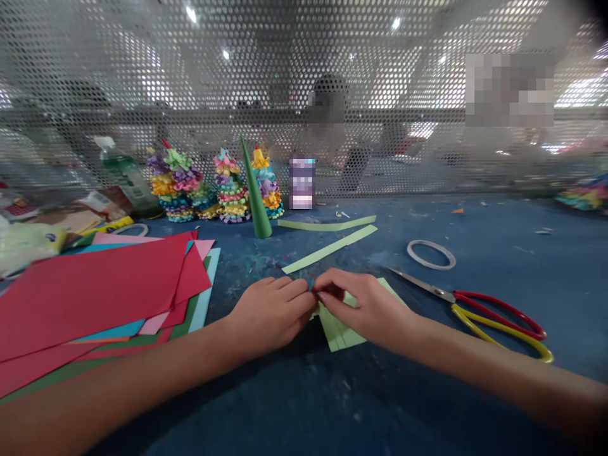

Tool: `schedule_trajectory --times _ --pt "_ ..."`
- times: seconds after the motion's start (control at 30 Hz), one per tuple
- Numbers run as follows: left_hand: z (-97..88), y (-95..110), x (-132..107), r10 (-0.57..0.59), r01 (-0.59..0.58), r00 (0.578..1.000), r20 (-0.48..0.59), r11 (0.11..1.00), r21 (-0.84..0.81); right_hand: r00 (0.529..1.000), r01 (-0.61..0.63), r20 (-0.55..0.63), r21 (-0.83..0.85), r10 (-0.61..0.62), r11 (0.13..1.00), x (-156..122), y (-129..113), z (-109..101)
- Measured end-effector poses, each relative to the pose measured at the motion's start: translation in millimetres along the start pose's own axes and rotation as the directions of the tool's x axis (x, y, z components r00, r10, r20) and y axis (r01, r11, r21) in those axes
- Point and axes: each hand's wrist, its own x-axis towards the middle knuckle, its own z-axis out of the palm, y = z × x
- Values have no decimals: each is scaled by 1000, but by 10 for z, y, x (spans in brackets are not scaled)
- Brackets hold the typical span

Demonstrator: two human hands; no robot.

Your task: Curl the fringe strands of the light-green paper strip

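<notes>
Across a scuffed blue counter (479, 405), the head camera is looking down at a person's two forearms reaching in from the bottom edge. At the center, the left hand (270, 313) and right hand (365, 310) are both closed, pinching a small teal paper piece (311, 285) that is mostly hidden between them. A fringed pale green paper strip (339, 332) is lying just beneath the right hand. To the right, red-and-yellow-handled scissors (494, 323) and a thin tape ring (430, 254) are resting on the counter. Two long pale green strips (327, 249) are lying ahead of the hands. To the left, a loose stack of colored card (95, 291) is spreading toward the left hand. Farther back, a green paper cone (256, 196) is standing beside layered paper trees (232, 190). A water bottle (128, 177) is lying beyond the card, and a perforated metal screen (304, 63) is rising behind everything.
</notes>
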Motion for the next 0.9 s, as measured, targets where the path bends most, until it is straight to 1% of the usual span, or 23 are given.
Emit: schedule_trajectory --times 0.1,0.2,0.33,0.43,0.53,0.6,0.7,0.9 --pt "20 -17 6 -60 62 997 41 997 -47 998 -48 46 17 47 999 -14 53 35" --pt "-13 -11 31 -104 109 993 62 990 -86 993 -81 84 4 80 997 -20 100 55" --pt "-91 19 70 -113 118 992 47 987 -107 995 -91 46 26 90 996 -23 132 66" --pt "-124 24 76 -64 64 998 -7 998 -17 997 -75 10 16 74 997 -15 122 61" --pt "-137 7 69 2 6 998 -69 992 128 1000 -2 -20 -98 0 995 5 80 48" --pt "-143 -10 63 17 0 996 -91 985 175 998 39 -37 -180 -47 983 17 48 40" --pt "-147 -30 54 36 -17 995 -92 978 208 998 43 -43 -221 -54 974 21 24 38" --pt "-142 -32 32 41 -22 995 -90 979 205 998 31 -57 -161 -41 987 -16 62 89"
